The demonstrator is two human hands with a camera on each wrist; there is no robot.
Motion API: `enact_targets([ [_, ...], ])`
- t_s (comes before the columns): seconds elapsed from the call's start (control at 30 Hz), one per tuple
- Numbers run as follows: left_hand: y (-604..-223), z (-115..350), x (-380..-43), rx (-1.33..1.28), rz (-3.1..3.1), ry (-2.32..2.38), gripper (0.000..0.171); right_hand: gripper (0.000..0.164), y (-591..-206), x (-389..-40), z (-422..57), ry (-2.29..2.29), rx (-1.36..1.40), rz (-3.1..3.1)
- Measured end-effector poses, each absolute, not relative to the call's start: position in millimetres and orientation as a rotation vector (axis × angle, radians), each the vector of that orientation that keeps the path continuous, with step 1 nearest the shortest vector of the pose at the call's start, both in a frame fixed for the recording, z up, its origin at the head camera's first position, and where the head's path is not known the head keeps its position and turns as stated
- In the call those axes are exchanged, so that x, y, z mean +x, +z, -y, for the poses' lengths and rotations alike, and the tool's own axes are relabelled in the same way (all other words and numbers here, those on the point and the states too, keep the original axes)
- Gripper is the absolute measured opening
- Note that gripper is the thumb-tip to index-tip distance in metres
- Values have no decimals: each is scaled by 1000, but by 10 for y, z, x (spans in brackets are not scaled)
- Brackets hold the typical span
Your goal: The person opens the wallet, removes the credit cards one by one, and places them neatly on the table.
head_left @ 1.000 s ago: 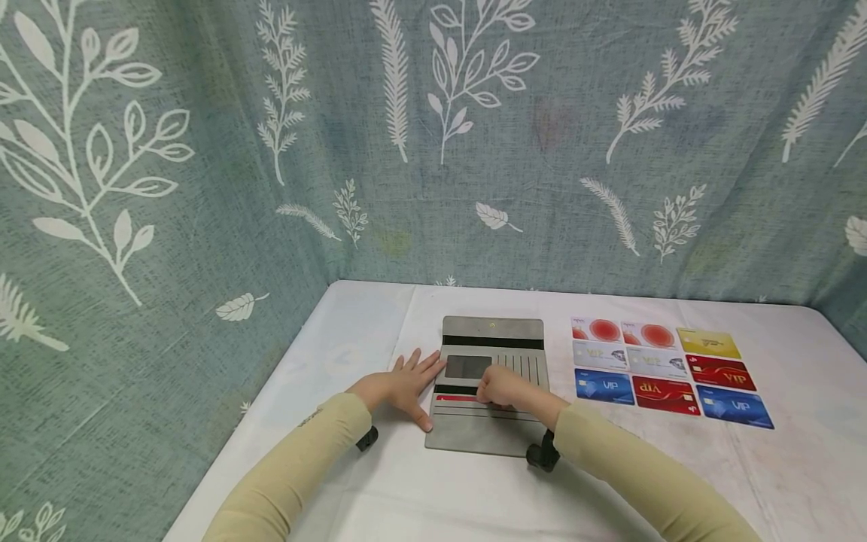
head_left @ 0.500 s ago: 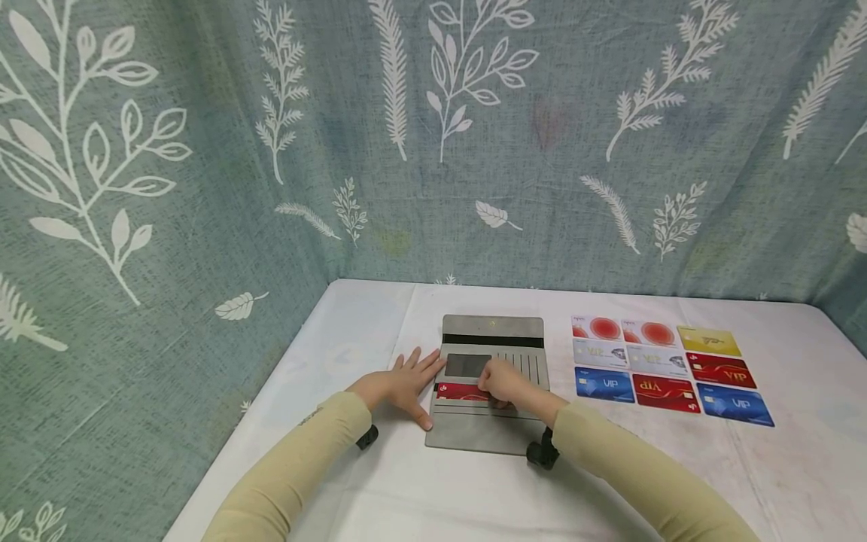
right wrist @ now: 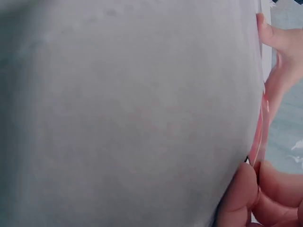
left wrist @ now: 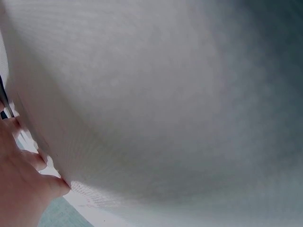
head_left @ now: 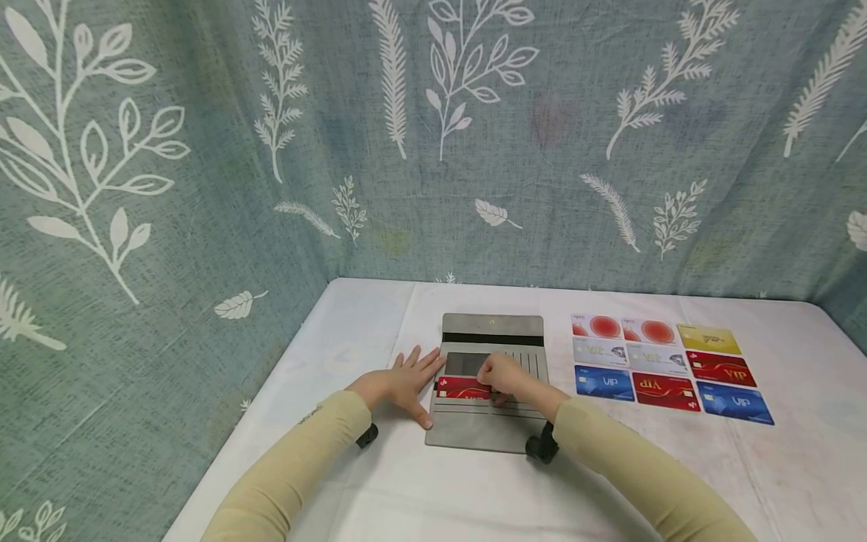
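An opened grey wallet (head_left: 467, 439) with rows of card slots and a dark clear window lies flat on the table. My right hand (head_left: 504, 376) pinches the right end of a red VIP card (head_left: 460, 388), which lies largely out of a slot below the window. In the right wrist view the thumb and finger of the right hand (right wrist: 274, 194) meet on the red card (right wrist: 259, 135). With fingers spread, my left hand (head_left: 406, 384) rests on the wallet's left edge. The left wrist view shows only part of the left hand (left wrist: 23, 175). The card's right end is hidden behind the right hand.
On the white table (head_left: 460, 497), right of the wallet, several cards lie in rows: red-circle cards (head_left: 605, 327), silver VIP cards (head_left: 600, 352), a yellow card (head_left: 710, 340), blue cards (head_left: 605, 383) and red cards (head_left: 667, 393). A leaf-patterned curtain (head_left: 515, 188) hangs behind and at left.
The red card has slid up out of its slot, from a thin strip to most of its face. My right hand has moved slightly upward with it; the left hand stays in place.
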State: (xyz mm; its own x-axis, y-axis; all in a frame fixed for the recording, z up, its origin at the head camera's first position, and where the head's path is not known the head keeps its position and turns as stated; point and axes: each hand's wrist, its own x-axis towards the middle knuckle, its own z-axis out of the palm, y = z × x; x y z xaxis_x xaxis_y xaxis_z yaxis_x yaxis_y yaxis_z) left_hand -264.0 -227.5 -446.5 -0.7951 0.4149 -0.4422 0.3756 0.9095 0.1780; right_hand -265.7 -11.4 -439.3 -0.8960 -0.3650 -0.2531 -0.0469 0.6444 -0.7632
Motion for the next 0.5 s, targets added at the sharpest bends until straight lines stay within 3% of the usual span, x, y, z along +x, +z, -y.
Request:
enact_targets([
  [0.17,-4476,2275,-2644,576,-2585,115,119,4,-4356,-2626,92,-1106,-344,-2481],
  [0.5,-4487,2287,-2647,584,-2585,116,120,18,-4409,-2607,10,-1188,-325,-2434],
])
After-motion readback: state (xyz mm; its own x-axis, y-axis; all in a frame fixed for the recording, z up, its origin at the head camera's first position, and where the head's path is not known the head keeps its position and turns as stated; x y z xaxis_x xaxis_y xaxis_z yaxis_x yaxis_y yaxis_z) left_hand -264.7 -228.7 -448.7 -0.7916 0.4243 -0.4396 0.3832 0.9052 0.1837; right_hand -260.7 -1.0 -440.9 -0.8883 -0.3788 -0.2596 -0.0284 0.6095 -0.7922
